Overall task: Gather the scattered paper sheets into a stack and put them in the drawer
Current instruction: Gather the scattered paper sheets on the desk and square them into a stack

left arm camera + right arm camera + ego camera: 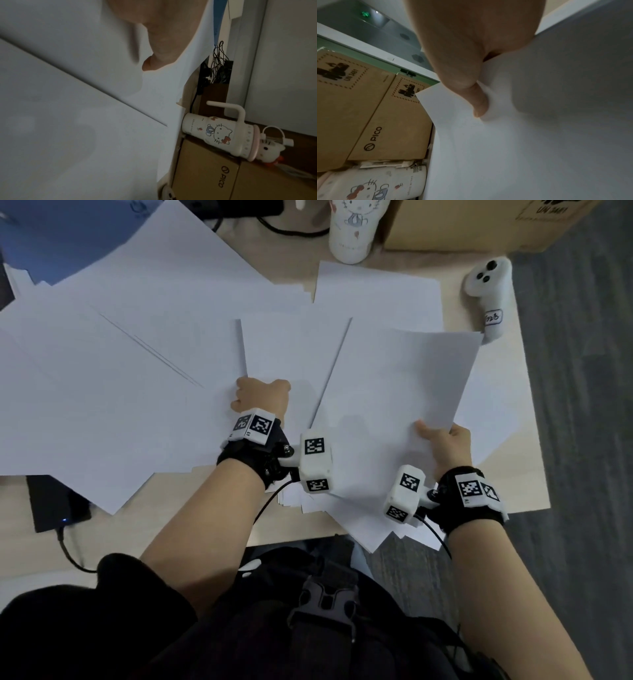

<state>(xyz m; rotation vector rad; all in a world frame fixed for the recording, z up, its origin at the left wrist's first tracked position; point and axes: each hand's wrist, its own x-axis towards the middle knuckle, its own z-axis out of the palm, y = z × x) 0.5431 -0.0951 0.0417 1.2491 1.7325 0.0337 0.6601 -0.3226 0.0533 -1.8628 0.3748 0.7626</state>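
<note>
Several white paper sheets (144,412) lie scattered and overlapping across the desk (513,405). My left hand (260,397) is at the middle of the spread. Its thumb (163,40) lies on top of a sheet (85,47) and its fingers are tucked out of sight under that sheet's edge. My right hand (443,443) pinches the near corner of another sheet (404,385), thumb (471,92) on top, and holds it raised and tilted above the pile. The same raised sheet (522,135) fills the right wrist view. No drawer is in view.
A white cartoon-cat cup (352,231) and a cardboard box (479,224) stand at the back. A white controller (488,289) lies at the back right. A black device with a cable (54,505) sits front left. Some sheets overhang the desk's near edge above the grey floor (582,371).
</note>
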